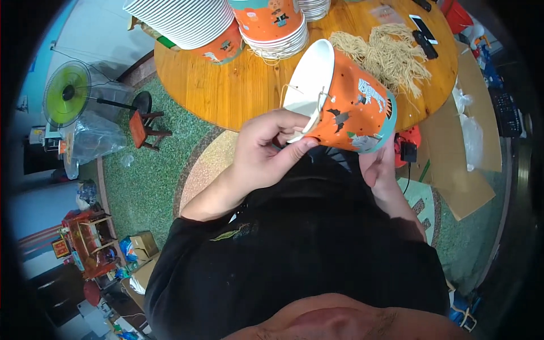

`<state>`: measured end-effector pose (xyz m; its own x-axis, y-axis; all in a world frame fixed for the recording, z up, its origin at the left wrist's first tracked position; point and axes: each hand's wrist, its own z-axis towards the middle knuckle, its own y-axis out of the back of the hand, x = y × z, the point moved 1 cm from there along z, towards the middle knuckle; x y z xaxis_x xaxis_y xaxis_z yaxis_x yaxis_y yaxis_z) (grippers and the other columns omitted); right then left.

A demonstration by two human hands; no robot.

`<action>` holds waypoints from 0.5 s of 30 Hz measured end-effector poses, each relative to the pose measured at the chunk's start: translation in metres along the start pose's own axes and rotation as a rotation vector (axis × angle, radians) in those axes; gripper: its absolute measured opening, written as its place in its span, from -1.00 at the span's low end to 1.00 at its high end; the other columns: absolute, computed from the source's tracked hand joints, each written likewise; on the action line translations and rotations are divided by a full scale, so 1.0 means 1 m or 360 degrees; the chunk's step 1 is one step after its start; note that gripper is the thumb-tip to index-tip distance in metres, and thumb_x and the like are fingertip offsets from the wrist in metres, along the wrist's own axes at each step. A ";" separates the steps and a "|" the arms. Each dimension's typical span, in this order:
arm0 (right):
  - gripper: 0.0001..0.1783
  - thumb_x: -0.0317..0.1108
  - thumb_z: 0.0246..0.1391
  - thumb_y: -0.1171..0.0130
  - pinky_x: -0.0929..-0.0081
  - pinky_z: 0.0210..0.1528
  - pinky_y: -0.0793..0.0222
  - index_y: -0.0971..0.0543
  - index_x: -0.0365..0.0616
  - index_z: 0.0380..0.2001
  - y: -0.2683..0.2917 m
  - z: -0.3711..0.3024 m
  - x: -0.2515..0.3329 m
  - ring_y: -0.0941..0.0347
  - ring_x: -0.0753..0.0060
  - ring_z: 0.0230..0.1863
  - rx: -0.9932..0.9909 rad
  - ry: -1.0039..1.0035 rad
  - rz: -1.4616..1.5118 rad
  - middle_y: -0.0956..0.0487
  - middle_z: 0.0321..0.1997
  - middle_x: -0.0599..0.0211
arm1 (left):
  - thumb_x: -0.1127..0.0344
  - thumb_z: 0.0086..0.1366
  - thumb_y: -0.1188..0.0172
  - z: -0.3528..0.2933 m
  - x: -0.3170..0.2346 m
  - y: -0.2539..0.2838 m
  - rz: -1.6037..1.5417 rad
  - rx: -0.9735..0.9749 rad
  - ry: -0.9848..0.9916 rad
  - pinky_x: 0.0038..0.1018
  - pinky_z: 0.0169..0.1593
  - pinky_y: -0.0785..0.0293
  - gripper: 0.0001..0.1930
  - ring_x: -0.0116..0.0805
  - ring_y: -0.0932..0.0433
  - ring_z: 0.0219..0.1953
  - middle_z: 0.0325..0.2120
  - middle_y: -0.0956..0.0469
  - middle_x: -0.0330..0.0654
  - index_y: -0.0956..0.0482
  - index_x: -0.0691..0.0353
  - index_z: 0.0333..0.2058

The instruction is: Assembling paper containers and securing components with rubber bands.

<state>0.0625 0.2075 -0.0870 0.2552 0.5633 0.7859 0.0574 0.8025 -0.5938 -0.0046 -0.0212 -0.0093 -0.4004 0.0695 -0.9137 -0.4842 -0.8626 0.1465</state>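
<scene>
Now your left hand (255, 161) pinches the orange bucket (354, 105) over the tabletop's (221, 96) near edge; your right hand's (382, 170) grip is hidden. Squeezing hard could bend the bucket.

Left of bucket (354, 105), open tabletop (207, 93) meets stacked buckets (271, 24).

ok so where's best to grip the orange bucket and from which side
Probably the rim of the orange bucket, from the left: its mouth faces that way, letting the left hand pinch the wall. The right hand could steady the narrower base.
</scene>
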 end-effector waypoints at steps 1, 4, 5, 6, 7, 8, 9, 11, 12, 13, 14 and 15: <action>0.70 0.21 -0.59 -0.69 0.03 0.59 0.07 0.15 -0.12 0.54 -0.001 0.001 0.000 -0.02 0.19 0.58 -0.0052 0.0000 -0.0035 -0.07 0.59 0.26 | 0.55 0.27 -0.40 -0.003 0.009 0.001 -0.0145 0.0022 -0.0029 -0.67 -0.35 -0.19 -0.76 -0.67 -0.25 -0.46 -0.35 -0.55 -0.33 -0.60 0.35 -0.11; 0.51 0.02 -0.31 -0.71 0.04 0.56 -0.03 0.12 -0.09 0.54 0.030 0.015 -0.020 -0.07 0.21 0.56 0.0036 0.0060 0.0004 -0.12 0.57 0.26 | 0.53 0.26 -0.42 0.000 0.016 0.000 -0.0384 0.0045 -0.0097 -0.71 -0.38 -0.19 -0.77 -0.73 -0.28 -0.47 -0.37 -0.55 -0.38 -0.63 0.33 -0.12; 0.38 -0.12 -0.17 -0.64 0.05 0.54 -0.08 0.11 -0.07 0.54 0.023 0.024 -0.016 -0.10 0.21 0.55 0.0012 0.0046 0.0028 -0.13 0.56 0.27 | 0.52 0.26 -0.43 0.001 0.018 0.001 -0.0410 -0.0050 -0.0039 -0.71 -0.38 -0.21 -0.77 -0.74 -0.29 -0.47 -0.39 -0.54 -0.40 -0.63 0.32 -0.13; 0.26 -0.27 -0.04 -0.56 0.05 0.52 -0.12 0.11 -0.05 0.54 0.015 0.035 -0.011 -0.13 0.22 0.53 -0.0012 0.0030 0.0052 -0.15 0.55 0.27 | 0.51 0.26 -0.44 0.002 0.021 0.002 -0.0437 -0.0147 0.0020 -0.71 -0.38 -0.22 -0.78 -0.74 -0.30 -0.47 -0.42 -0.53 -0.42 -0.63 0.32 -0.15; 0.11 -0.45 0.01 -0.38 0.08 0.46 -0.23 0.05 -0.03 0.52 0.000 0.048 -0.003 -0.22 0.23 0.47 -0.0063 0.0113 -0.0117 -0.21 0.50 0.22 | 0.49 0.26 -0.46 0.003 0.027 0.004 -0.0326 -0.0348 0.0055 -0.71 -0.38 -0.24 -0.78 -0.74 -0.31 -0.47 -0.45 -0.52 -0.44 -0.62 0.31 -0.16; 0.08 -0.44 0.01 -0.41 0.13 0.42 -0.28 0.01 -0.07 0.49 -0.010 0.065 0.008 -0.26 0.23 0.43 -0.0065 0.0196 -0.0319 -0.24 0.47 0.17 | 0.50 0.27 -0.44 0.007 0.030 0.008 -0.0211 -0.0535 0.0078 -0.71 -0.37 -0.28 -0.80 -0.73 -0.35 -0.46 -0.43 -0.55 -0.42 -0.62 0.31 -0.17; 0.05 -0.43 0.00 -0.43 0.17 0.38 -0.33 -0.03 -0.12 0.47 -0.019 0.079 0.022 -0.30 0.23 0.39 -0.0071 0.0305 -0.0505 -0.27 0.43 0.13 | 0.51 0.29 -0.42 0.011 0.031 0.010 -0.0082 -0.0704 0.0081 -0.71 -0.36 -0.31 -0.81 -0.72 -0.38 -0.45 -0.41 -0.58 -0.40 -0.61 0.32 -0.17; 0.00 -0.41 0.00 -0.46 0.27 0.32 -0.39 -0.08 -0.20 0.41 -0.050 0.117 0.051 -0.35 0.23 0.33 0.0013 0.0499 -0.0735 -0.32 0.36 0.07 | 0.56 0.32 -0.36 0.024 0.034 0.020 -0.0318 -0.0854 -0.0007 -0.69 -0.23 -0.47 -0.83 -0.65 -0.55 -0.34 -0.29 -0.67 -0.27 -0.59 0.34 -0.15; 0.00 -0.40 0.01 -0.47 0.31 0.32 -0.39 -0.08 -0.23 0.40 -0.063 0.133 0.060 -0.35 0.25 0.33 0.0064 0.0554 -0.0841 -0.34 0.34 0.08 | 0.58 0.32 -0.34 0.027 0.042 0.029 -0.0365 -0.0902 -0.0002 -0.67 -0.17 -0.52 -0.83 -0.63 -0.59 -0.29 -0.24 -0.69 -0.22 -0.58 0.34 -0.15; -0.01 -0.39 0.01 -0.48 0.36 0.31 -0.39 -0.09 -0.26 0.39 -0.073 0.149 0.066 -0.35 0.26 0.32 0.0113 0.0610 -0.0949 -0.36 0.32 0.09 | 0.60 0.33 -0.31 0.029 0.049 0.035 -0.0458 -0.0889 0.0030 -0.59 -0.02 -0.57 -0.80 -0.53 -0.64 -0.17 -0.17 -0.69 -0.14 -0.56 0.35 -0.09; 0.03 -0.33 -0.01 -0.49 0.26 0.33 -0.37 -0.12 -0.25 0.42 -0.080 0.165 0.069 -0.42 0.20 0.31 0.0202 0.0775 -0.1199 -0.40 0.34 -0.06 | 0.62 0.34 -0.29 0.035 0.052 0.039 -0.0583 -0.0837 0.0047 -0.55 0.05 -0.57 -0.77 -0.48 -0.64 -0.11 -0.12 -0.68 -0.11 -0.55 0.35 -0.06; -0.14 -0.39 -0.08 -0.52 0.33 0.20 -0.47 -0.30 -0.31 0.26 -0.128 0.161 0.080 -0.50 0.19 0.18 -0.0163 0.0654 -0.1411 -0.49 0.18 -0.07 | 0.64 0.34 -0.26 0.034 0.055 0.047 -0.0686 -0.0820 0.0068 -0.50 0.11 -0.56 -0.75 -0.44 -0.65 -0.04 -0.08 -0.68 -0.07 -0.54 0.36 -0.03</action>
<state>-0.0799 0.1816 0.0795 0.3938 -0.3631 0.8444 0.4688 0.8696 0.1553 -0.0761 -0.0405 -0.0401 -0.2181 0.4507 -0.8656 -0.1567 -0.8916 -0.4248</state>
